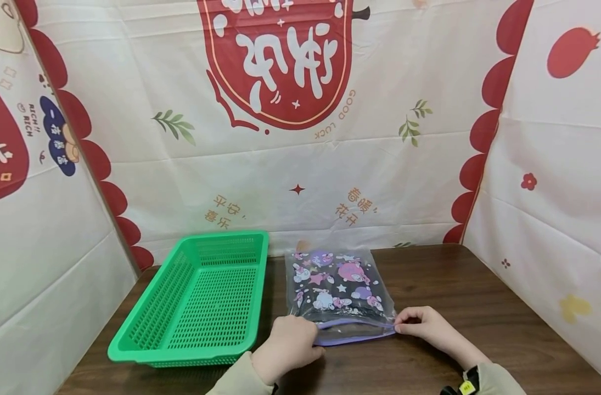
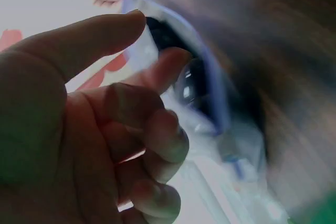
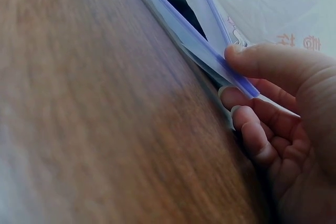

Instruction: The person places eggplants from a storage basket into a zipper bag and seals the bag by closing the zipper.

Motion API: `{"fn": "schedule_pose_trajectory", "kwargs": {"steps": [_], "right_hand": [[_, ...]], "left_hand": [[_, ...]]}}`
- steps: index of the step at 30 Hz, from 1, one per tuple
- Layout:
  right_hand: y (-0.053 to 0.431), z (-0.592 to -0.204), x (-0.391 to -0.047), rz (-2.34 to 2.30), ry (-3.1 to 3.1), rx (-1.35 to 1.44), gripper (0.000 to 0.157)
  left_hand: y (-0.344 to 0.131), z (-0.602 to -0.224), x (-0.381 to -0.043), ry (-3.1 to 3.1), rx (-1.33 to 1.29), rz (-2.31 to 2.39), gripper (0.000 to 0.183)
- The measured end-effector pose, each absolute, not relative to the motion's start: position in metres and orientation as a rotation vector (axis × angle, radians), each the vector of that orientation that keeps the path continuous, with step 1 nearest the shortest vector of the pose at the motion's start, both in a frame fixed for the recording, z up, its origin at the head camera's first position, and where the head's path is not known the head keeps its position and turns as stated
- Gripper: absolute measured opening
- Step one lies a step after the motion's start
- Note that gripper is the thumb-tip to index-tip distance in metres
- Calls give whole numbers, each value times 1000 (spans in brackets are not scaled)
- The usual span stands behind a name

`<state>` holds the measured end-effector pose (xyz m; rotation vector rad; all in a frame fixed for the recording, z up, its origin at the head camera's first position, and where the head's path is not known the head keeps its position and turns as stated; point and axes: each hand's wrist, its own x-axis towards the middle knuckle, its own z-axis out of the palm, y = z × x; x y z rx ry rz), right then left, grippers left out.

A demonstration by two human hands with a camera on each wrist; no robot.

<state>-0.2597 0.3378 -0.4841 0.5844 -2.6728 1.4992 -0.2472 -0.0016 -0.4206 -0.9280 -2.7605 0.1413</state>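
A clear zip bag (image 1: 337, 282) with pink, purple and white cartoon prints lies on the table, something dark inside. Its purple zip strip (image 3: 181, 27) faces me, and the two edges of its mouth stand apart. My right hand (image 1: 426, 329) pinches the right end of this strip between thumb and fingers. At the left end of the mouth is my left hand (image 1: 291, 341). In the left wrist view its thumb and loosely bent fingers (image 2: 157, 135) stand apart with nothing between them; the bag shows behind, blurred.
A green plastic basket (image 1: 253, 307) with slotted walls stands left of the bag on the brown wooden table (image 1: 428, 274). Printed white cloth (image 1: 300, 164) hangs behind the table and along both sides.
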Motion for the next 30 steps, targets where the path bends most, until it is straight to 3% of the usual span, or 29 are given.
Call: {"fn": "schedule_pose_trajectory", "kwargs": {"steps": [9, 30], "right_hand": [[338, -486, -263, 1445, -2687, 608, 4], [337, -478, -262, 1432, -2668, 695, 3]], "left_hand": [[-14, -416, -251, -2794, -747, 141, 12], [-15, -424, -253, -2723, -630, 209, 6]]}}
